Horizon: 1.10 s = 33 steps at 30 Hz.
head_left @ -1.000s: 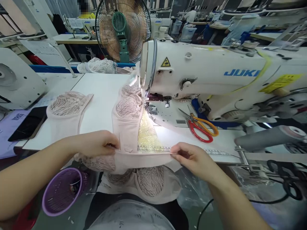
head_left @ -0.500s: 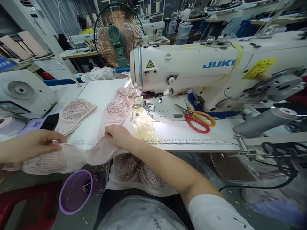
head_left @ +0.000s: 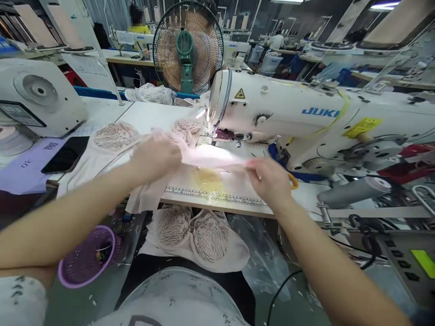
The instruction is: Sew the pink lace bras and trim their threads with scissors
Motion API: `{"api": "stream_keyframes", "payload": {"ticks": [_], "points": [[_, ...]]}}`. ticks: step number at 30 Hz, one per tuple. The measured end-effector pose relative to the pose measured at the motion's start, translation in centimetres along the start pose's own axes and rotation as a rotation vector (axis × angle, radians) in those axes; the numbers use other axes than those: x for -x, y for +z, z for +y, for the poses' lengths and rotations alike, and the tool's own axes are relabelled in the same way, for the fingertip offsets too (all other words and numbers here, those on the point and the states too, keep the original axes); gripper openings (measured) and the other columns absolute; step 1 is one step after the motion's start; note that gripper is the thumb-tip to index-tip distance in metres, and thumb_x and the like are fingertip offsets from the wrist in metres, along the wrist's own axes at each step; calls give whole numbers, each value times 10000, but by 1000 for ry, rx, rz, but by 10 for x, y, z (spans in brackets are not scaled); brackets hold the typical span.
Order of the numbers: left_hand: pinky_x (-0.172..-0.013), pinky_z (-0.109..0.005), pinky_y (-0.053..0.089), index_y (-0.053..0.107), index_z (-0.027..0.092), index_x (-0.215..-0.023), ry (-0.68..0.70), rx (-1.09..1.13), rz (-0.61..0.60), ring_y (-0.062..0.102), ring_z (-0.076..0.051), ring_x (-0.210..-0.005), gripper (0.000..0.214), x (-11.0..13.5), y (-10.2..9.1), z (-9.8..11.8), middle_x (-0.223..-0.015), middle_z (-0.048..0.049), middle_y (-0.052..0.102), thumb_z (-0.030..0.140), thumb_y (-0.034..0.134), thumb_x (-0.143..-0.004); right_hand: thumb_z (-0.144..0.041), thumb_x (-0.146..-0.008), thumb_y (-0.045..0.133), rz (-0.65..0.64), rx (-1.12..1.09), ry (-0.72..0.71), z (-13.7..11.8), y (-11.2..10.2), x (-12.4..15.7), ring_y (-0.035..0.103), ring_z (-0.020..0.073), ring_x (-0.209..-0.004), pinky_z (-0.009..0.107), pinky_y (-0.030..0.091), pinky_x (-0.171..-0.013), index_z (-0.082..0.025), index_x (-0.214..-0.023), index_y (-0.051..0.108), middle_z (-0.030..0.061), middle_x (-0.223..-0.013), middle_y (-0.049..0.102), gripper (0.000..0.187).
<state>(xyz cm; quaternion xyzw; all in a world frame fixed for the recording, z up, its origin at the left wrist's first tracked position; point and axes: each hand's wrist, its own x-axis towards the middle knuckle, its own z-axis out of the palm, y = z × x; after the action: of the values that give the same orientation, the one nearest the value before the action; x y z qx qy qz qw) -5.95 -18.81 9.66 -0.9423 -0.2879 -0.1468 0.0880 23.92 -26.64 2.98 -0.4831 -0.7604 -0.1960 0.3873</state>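
Observation:
My left hand (head_left: 154, 156) and my right hand (head_left: 268, 179) each grip one end of a pale pink lace bra piece (head_left: 207, 158), stretched between them above the white table (head_left: 149, 117), just in front of the needle of the white JUKI sewing machine (head_left: 306, 117). Both hands are smeared by motion. The fabric hangs down from my left hand over the table's front edge. A printed ruler strip (head_left: 217, 197) runs along that edge below the fabric. Another pink lace bra (head_left: 197, 235) lies on my lap.
A further bra piece (head_left: 113, 136) and a black phone (head_left: 66, 154) lie on the left of the table. A purple basket (head_left: 86, 260) stands on the floor at left. A standing fan (head_left: 188, 45) and more lace garments (head_left: 151, 94) are behind the table.
My left hand swung from far left up to the table with the fabric. My right hand moved right along it. The fabric now stretches near the needle, covering the scissors.

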Motion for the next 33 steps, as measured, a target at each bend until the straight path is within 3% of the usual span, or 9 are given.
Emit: {"api": "stream_keyframes", "payload": {"ticks": [3,6,11,15,19,24,28,33], "points": [[-729,-338,525,675,172,-721,30,75,-17,630,-186,-797,231,28,65,13,-833,-51,700,138,478,-837,-123,-849,465,-227,-42,-43,4,7,51,651,233,-781,366,537,-683,-196,-798,613,93,-849,710,172],[-741,-346,534,680,151,-807,-4,150,3,637,-203,-852,268,48,90,10,-933,-95,700,205,433,-896,-111,-854,460,-308,-83,17,-1,9,71,660,233,-833,385,548,-729,-190,-847,621,96,-914,718,179],[-779,-344,531,674,158,-907,-23,315,-8,639,-198,-896,281,57,83,-3,-983,-89,691,282,423,-918,-110,-840,458,-386,-141,55,-6,10,63,659,241,-918,417,546,-785,-204,-892,624,84,-1007,715,198],[-768,-351,531,633,151,-915,-62,415,43,635,-195,-882,223,64,78,-4,-938,-87,680,213,420,-889,-96,-799,452,-423,-134,63,-10,14,62,644,256,-995,432,534,-838,-195,-952,631,93,-1115,686,255],[-789,-363,534,630,160,-842,-12,360,71,630,-198,-942,240,72,79,-2,-1006,-94,677,175,395,-889,-140,-799,459,-438,-134,96,-12,14,62,633,264,-1031,435,521,-865,-188,-977,635,105,-1159,667,255],[-860,-395,534,640,157,-967,-31,308,100,622,-203,-1031,242,76,82,1,-1109,-109,670,209,410,-914,-284,-828,530,-395,-123,143,-12,17,58,657,279,-969,439,536,-803,-194,-868,636,116,-1090,696,145],[-910,-410,520,622,131,-1064,-7,311,89,613,-213,-1079,276,79,84,-2,-1165,-140,653,235,404,-930,-247,-825,525,-390,-109,153,-10,21,54,669,263,-928,415,541,-754,-216,-757,614,78,-1035,715,116],[-938,-410,503,628,143,-1094,9,278,23,577,-229,-1139,300,79,84,-5,-1243,-144,606,245,397,-931,-222,-829,512,-390,-127,131,-8,18,56,668,256,-924,409,541,-749,-221,-767,615,71,-1027,714,120]]}}
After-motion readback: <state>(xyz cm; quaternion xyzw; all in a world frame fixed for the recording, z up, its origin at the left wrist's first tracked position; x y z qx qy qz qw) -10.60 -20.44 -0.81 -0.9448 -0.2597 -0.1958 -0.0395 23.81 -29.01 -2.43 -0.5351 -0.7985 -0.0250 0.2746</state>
